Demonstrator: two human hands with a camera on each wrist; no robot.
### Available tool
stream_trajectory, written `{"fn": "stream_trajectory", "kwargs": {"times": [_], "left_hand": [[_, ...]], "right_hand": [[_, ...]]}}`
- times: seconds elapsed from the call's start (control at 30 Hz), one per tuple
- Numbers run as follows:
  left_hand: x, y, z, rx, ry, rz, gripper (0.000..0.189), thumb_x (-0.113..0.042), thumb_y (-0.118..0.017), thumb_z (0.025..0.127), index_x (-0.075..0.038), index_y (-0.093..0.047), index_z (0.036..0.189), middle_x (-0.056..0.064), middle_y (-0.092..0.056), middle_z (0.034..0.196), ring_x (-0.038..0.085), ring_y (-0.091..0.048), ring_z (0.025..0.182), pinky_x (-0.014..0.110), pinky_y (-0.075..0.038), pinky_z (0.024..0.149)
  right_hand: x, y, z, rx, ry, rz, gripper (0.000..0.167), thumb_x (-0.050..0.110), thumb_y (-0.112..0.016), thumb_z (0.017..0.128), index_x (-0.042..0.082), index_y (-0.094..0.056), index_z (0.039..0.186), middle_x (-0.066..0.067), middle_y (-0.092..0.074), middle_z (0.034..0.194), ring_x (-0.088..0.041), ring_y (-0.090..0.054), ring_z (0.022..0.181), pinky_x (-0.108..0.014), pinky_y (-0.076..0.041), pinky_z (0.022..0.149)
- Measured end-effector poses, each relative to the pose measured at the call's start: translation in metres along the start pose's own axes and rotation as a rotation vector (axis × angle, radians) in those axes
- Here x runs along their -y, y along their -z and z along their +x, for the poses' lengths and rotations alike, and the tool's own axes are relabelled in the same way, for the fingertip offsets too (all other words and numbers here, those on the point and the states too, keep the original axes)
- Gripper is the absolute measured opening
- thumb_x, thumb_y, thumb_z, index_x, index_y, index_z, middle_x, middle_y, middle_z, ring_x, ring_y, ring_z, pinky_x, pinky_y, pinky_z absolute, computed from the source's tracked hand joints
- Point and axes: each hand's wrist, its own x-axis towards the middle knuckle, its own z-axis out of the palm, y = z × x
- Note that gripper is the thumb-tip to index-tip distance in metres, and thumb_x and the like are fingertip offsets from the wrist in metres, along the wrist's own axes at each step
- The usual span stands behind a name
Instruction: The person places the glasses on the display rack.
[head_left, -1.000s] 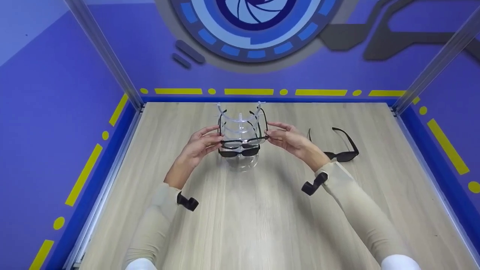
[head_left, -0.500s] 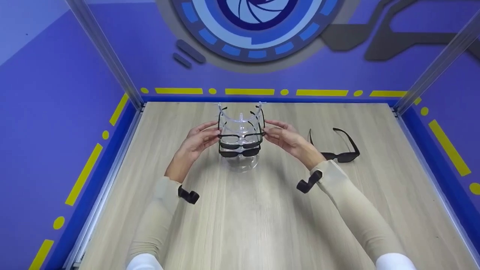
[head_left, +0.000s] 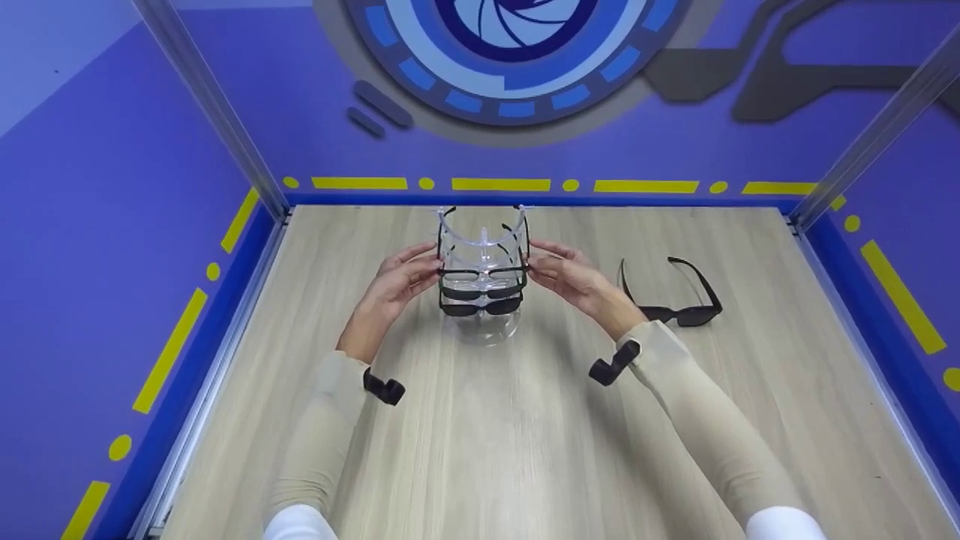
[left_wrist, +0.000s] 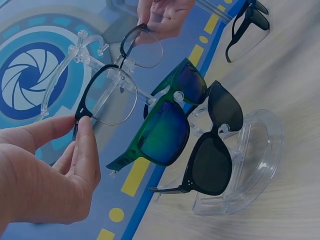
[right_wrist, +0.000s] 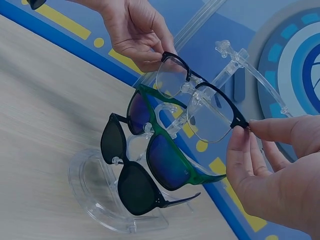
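Observation:
In the head view, my left hand (head_left: 390,289) and right hand (head_left: 577,281) hold opposite ends of clear-lensed eyeglasses (left_wrist: 117,95) with a black browline. Thumb and fingers pinch the frame at each hinge, seen in both wrist views. The eyeglasses sit level at the upper part of a clear display stand (left_wrist: 270,145), their bridge right at its post and their temples pointing back. Below them on the stand hang green-framed sunglasses (right_wrist: 170,160) with blue mirrored lenses. Lowest are black sunglasses (right_wrist: 137,187) with dark lenses.
Another pair of black sunglasses (head_left: 694,315) lies unfolded on the wooden table (head_left: 495,450), to the right, partly behind my right wrist. Blue printed panels (head_left: 345,150) enclose the table at the back and sides. A clear curved arm (right_wrist: 267,85) tops the stand.
The eyeglasses have moved back and slightly left, close to the stand's post, and have gone from tilted to level. Both hands moved with them, the right one shifting left.

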Motion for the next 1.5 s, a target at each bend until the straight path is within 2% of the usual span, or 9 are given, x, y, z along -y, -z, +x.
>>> {"fn": "stream_trajectory", "kwargs": {"times": [0.27,0.5,0.63,1.03,1.13,1.27,1.5], "left_hand": [[0.0024,-0.0015,-0.0004,-0.012,-0.004,-0.001,0.049,0.005,-0.069,0.093,-0.001,-0.057,0.140,0.002,-0.074,0.095,0.012,-0.071,0.083,0.022,-0.062,0.080],[0.0019,-0.0014,-0.0001,-0.021,-0.004,-0.001,0.048,0.004,-0.069,0.093,-0.003,-0.059,0.140,0.001,-0.074,0.091,0.011,-0.070,0.081,0.021,-0.062,0.078],[0.0014,-0.0008,0.0005,-0.013,-0.013,-0.020,0.048,0.005,-0.069,0.093,-0.003,-0.059,0.139,0.003,-0.075,0.094,0.012,-0.071,0.081,0.022,-0.062,0.079],[0.0014,-0.0007,0.0017,-0.014,-0.020,-0.011,0.046,0.005,-0.067,0.094,-0.002,-0.060,0.139,0.001,-0.076,0.091,0.010,-0.072,0.081,0.021,-0.062,0.078],[0.0014,-0.0003,0.0008,-0.004,-0.029,-0.006,0.046,0.005,-0.066,0.095,-0.002,-0.059,0.140,0.000,-0.076,0.090,0.010,-0.071,0.080,0.021,-0.062,0.076],[0.0018,0.0002,0.0004,0.002,-0.029,-0.006,0.046,0.004,-0.068,0.094,-0.002,-0.060,0.138,0.000,-0.076,0.090,0.010,-0.071,0.080,0.021,-0.062,0.077],[0.0034,0.0071,-0.0023,0.010,-0.013,-0.017,0.049,0.003,-0.068,0.095,-0.003,-0.058,0.142,0.003,-0.075,0.101,0.012,-0.073,0.087,0.023,-0.062,0.083]], "right_hand": [[-0.0030,0.0028,0.0033,-0.020,-0.011,0.006,0.048,-0.010,-0.056,0.098,0.001,-0.045,0.144,-0.004,-0.074,0.096,-0.013,-0.070,0.086,-0.023,-0.058,0.084],[-0.0037,0.0020,0.0048,-0.034,-0.024,0.011,0.044,-0.009,-0.055,0.099,0.001,-0.047,0.142,-0.004,-0.075,0.093,-0.012,-0.070,0.085,-0.023,-0.058,0.084],[-0.0034,0.0016,0.0057,-0.028,-0.023,0.000,0.040,-0.008,-0.054,0.100,0.002,-0.050,0.139,-0.003,-0.075,0.094,-0.012,-0.069,0.086,-0.023,-0.058,0.084],[-0.0034,0.0016,0.0098,-0.049,-0.013,-0.011,0.030,-0.006,-0.058,0.099,0.003,-0.057,0.128,-0.004,-0.075,0.092,-0.013,-0.069,0.084,-0.022,-0.059,0.081],[-0.0032,0.0014,0.0092,-0.054,-0.017,-0.019,0.031,-0.006,-0.058,0.099,0.002,-0.056,0.129,-0.004,-0.075,0.093,-0.013,-0.070,0.084,-0.022,-0.059,0.081],[-0.0029,0.0024,0.0081,-0.061,-0.026,-0.031,0.040,-0.006,-0.058,0.099,-0.001,-0.052,0.139,-0.004,-0.074,0.096,-0.014,-0.069,0.087,-0.023,-0.058,0.083],[-0.0039,0.0065,0.0055,-0.054,-0.015,-0.120,0.053,-0.003,-0.058,0.100,-0.004,-0.042,0.150,0.000,-0.074,0.096,-0.014,-0.068,0.092,-0.024,-0.059,0.088]]}}
